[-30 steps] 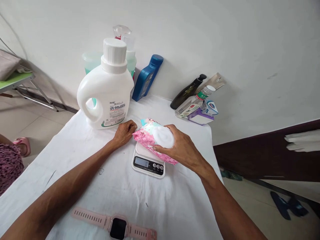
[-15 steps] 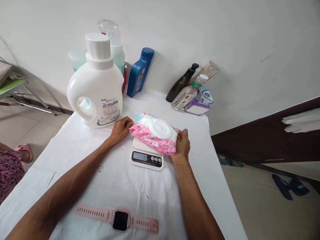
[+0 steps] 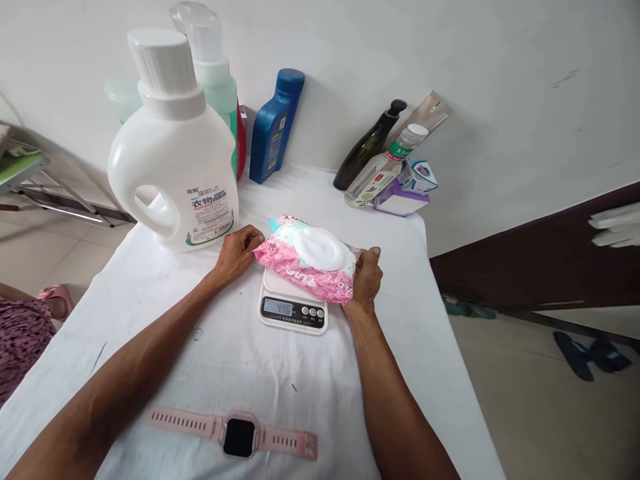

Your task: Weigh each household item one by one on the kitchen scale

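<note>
A pink pack of wet wipes (image 3: 300, 263) with a white round lid lies on a small white kitchen scale (image 3: 293, 307), whose display shows digits. My left hand (image 3: 237, 253) grips the pack's left end. My right hand (image 3: 367, 280) holds its right end, fingers curled around the edge. Both forearms reach in from the bottom over the white tablecloth (image 3: 240, 373).
A large white detergent jug (image 3: 173, 160) stands behind my left hand, with a spray bottle (image 3: 213, 60) and a blue bottle (image 3: 273, 127) behind it. A dark bottle (image 3: 370, 143), a clear bottle and small boxes lean at the back right. A pink smartwatch (image 3: 235, 433) lies near me.
My right hand slid off the lid to the pack's right end. The pack has settled flat on the scale, and the display now shows a reading.
</note>
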The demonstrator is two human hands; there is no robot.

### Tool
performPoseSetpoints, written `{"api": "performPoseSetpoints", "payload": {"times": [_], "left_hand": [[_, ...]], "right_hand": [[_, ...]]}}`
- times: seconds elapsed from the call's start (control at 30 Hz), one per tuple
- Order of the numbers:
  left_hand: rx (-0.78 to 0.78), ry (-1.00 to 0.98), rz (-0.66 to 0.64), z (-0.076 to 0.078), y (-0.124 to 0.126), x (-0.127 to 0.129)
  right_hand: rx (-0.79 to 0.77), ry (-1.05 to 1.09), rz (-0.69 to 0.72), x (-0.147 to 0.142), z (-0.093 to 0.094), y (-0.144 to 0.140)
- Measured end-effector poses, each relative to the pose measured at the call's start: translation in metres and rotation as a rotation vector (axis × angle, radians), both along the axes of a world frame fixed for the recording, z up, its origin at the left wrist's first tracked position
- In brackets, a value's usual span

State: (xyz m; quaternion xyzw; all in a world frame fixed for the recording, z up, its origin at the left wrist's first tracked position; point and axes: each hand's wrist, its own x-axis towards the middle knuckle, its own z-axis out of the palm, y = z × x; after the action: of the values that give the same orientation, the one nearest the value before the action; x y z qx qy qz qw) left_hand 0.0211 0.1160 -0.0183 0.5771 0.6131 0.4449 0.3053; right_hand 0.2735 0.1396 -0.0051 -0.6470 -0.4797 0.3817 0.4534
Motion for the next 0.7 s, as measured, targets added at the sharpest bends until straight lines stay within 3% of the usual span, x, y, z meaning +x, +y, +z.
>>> {"api": "performPoseSetpoints", "payload": {"times": [0.1, 0.47, 0.7], "left_hand": [[0.005, 0.004, 0.0, -0.0003, 0.0, -0.0002], [-0.006, -0.029, 0.002, 0.0013, -0.0002, 0.0019], [-0.003, -0.025, 0.005, 0.0031, -0.0009, 0.0018]], "right_hand": [[0.033, 0.005, -0.099, -0.0023, 0.0023, -0.0017], [0.022, -0.03, -0.058, -0.0047, 0.0052, -0.0029], [0.015, -0.017, -0.101, -0.0045, 0.0053, -0.0039]]}}
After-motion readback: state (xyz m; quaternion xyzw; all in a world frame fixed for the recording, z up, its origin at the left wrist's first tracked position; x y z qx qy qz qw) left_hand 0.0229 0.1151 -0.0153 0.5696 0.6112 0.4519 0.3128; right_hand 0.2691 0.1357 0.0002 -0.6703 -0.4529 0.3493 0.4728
